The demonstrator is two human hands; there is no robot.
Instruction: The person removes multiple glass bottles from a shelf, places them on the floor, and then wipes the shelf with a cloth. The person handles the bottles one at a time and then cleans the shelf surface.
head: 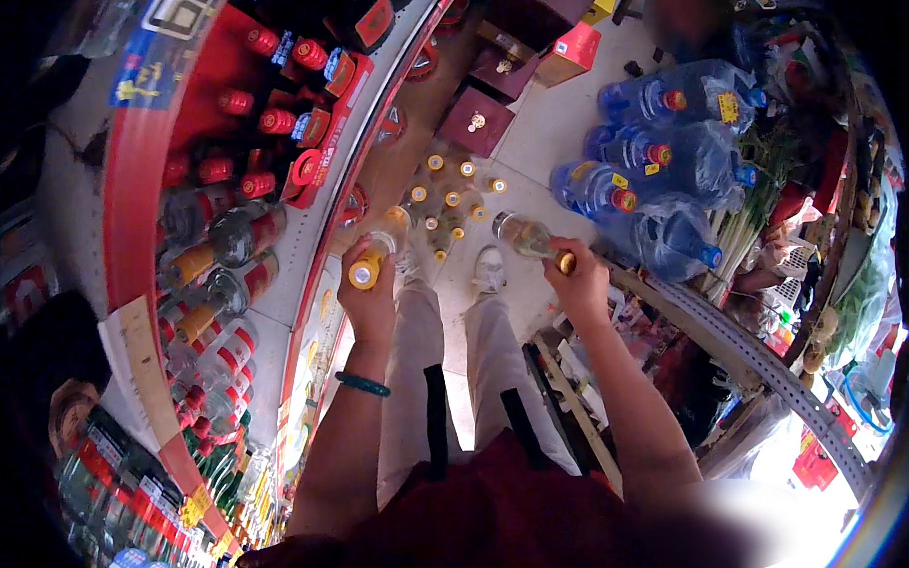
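Observation:
My left hand (368,306) grips a clear glass bottle (382,243) near its yellow cap, beside the shelf edge. My right hand (580,279) is closed around the neck of a second clear glass bottle (526,236), which tilts with its base to the left and its yellow cap by my fingers. Between and beyond my hands, several upright bottles with yellow caps (452,200) stand close together on the tiled floor. Just in front of them are my white shoes (490,268). The bottle labels cannot be made out.
Shelves (304,289) on the left hold several glass bottles (246,235) and red-capped bottles (277,121). Dark red boxes (476,121) stand ahead. On the right are large plastic water bottles (667,231), long green vegetables (745,221) and a perforated metal rail (734,349).

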